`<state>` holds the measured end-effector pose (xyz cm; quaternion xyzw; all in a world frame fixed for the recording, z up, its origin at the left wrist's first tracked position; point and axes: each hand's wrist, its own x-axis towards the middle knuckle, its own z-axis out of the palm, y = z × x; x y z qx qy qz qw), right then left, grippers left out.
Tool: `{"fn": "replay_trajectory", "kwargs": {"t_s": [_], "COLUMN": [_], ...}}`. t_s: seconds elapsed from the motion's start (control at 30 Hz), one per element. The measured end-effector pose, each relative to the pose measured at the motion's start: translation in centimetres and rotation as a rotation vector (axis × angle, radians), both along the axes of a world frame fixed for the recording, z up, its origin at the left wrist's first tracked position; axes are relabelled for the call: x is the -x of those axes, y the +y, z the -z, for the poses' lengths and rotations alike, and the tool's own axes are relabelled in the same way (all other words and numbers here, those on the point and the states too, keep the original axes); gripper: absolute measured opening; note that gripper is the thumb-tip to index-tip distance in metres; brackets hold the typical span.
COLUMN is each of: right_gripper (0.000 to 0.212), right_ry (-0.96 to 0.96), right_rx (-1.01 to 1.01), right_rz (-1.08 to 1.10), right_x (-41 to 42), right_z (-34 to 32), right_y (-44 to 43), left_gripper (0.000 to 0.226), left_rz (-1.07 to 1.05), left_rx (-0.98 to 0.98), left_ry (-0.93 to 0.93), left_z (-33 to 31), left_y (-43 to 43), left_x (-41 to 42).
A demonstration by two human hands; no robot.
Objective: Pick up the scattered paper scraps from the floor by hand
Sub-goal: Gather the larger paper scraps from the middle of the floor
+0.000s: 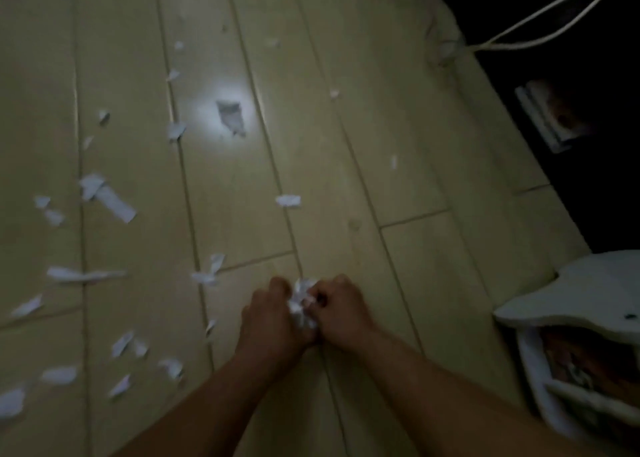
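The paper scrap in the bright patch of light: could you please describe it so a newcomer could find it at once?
On the pale plank floor, look well ahead of the left hand and right hand to the one bright glare spot. The paper scrap lies inside that glow, jagged and greyish, whereas every neighbouring scrap looks white on dimmer boards.

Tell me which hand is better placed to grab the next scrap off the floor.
Probably the left hand: the nearest loose scraps lie just to its left, and most others are on that side. The right hand could keep the paper wad, which both grip now.
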<state>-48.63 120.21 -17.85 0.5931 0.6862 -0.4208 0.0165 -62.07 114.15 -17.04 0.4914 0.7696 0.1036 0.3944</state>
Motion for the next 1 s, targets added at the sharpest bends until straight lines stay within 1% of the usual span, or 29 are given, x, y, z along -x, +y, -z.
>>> {"fn": "replay_trajectory", "kwargs": {"t_s": [0.1, 0.17, 0.2, 0.27, 0.33, 0.4, 0.43, 0.5, 0.57, 0.63, 0.7, 0.77, 0.83, 0.93, 0.97, 1.0], "right_gripper": [0.026, 0.028, 0.030, 0.030, 0.025, 0.023, 0.023, 0.020, 0.016, 0.013, 0.017, 0.015, 0.012, 0.028, 0.033, 0.035], "right_ry": [-0.012, -0.004, 0.050, 0.249, 0.420, 0.494, 0.514, 0.525, 0.497, 0.400, 0.307, 0.223, 0.143, 0.160, 0.159, 0.145], "right_rx": [0.041, 0.128, 0.193, 0.361, 0.536, 0.582, 0.588, 0.607, 0.627, 0.562, 0.427, 0.208, 0.007, -0.077, -0.092, -0.110], "right_rz": [0.011, 0.008, 0.009, 0.121, 0.245, 0.285, 0.287, 0.257, 0.190, 0.028, -0.142, -0.308, -0.461, -0.560, -0.606, -0.664], "right_x": [-0.2, -0.4, -0.5, -1.0, -1.3, -1.5, -1.5, -0.9, 0.4, 1.9, 3.7, 6.0, 8.3, 10.9, 11.5, 12.2], "right_z": [0.2, -0.8, -1.6, -3.1, -3.9, -3.9, -3.7, -3.3, -3.7, -4.0, -3.7, -2.8, -1.7, -0.6, -0.5, -0.6], "right_y": [-0.5, -0.3, 0.0, 0.4, 0.0, -0.7, -1.1, -1.5, -2.3, -2.8, -3.5, -4.0, -4.4, -4.7, -5.0, -5.3], "left_gripper": [0.073, 0.078, 0.079, 0.079, 0.069, 0.045, 0.034, 0.025, 0.025, 0.030, 0.033, 0.030, 0.021, 0.022, 0.016, 0.012], "left_rz": [-0.070, -0.061, -0.054, -0.044, -0.036, 0.007, 0.030, 0.012, -0.142, -0.325, -0.547, -0.835, -1.047, -1.303, -1.353, -1.379], "left_rx": [-0.045, -0.123, -0.165, -0.211, -0.222, -0.268, -0.290, -0.289, -0.249, -0.219, -0.200, -0.247, -0.300, -0.379, -0.367, -0.337], "left_ry": [0.035, 0.013, -0.013, -0.042, -0.068, -0.116, -0.141, -0.172, -0.204, -0.194, -0.239, -0.383, -0.461, -0.687, -0.724, -0.710], "left_z": [0.8, 1.1, 1.0, 0.9, 1.1, 1.4, 1.2, 0.3, -0.8, -1.3, -1.4, -1.1, -0.5, -0.3, -0.4, -0.6], "left_y": [-0.7, -1.1, -1.1, -0.9, -0.6, -0.8, -1.2, -2.8, -5.7, -8.3, -11.3, -13.9, -16.4, -19.2, -19.9, -20.4], "left_x": [-0.4, -1.0, -1.5, -2.2, -2.2, -1.5, -1.1, 0.0, 0.9, 1.8, 2.8, 4.3, 5.7, 7.6, 8.2, 8.8]}}
